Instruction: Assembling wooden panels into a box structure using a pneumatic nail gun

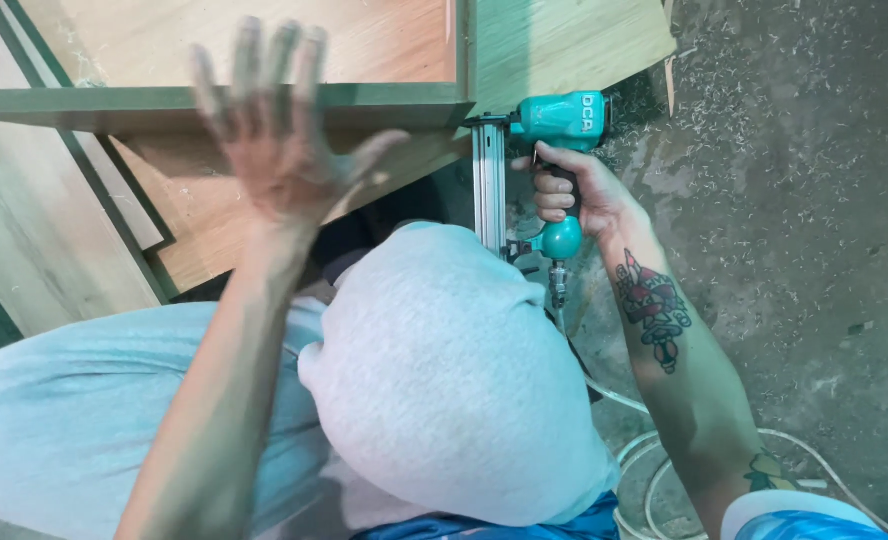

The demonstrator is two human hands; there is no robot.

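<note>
Nail gun [556, 130], teal-bodied with a black handle and a long grey metal magazine hanging below the nose, sits upright right of centre, nose pressed against the near right corner of a wooden cabinet frame [394, 105]. Right hand [574, 190] wrapped tight round the black handle, fingers curled closed, thumb on the near side; grip fully closed on the tool. Tattooed right forearm runs down and to the right toward the near edge. Pale air hose [654, 450] leaves the teal base of the handle, drops toward the near right and coils on the floor.

Left hand [279, 140] raised left of centre, blurred, palm flat and fingers spread wide toward the far side; grip wide open, holding nothing. Hard to tell through the blur whether the palm touches the green front edge of the frame or hovers just above it. Left forearm runs from the near left up to that hand.

Frame built of light wood-grain panels with green edging; more such boards [54, 230] lean at far left. Grey fabric-covered knee [444, 370] fills the near centre, just beside the magazine of the tool, with a pale blue shirt to its left. Grey concrete floor [814, 200] at right, dusted with wood shavings and sawdust.
</note>
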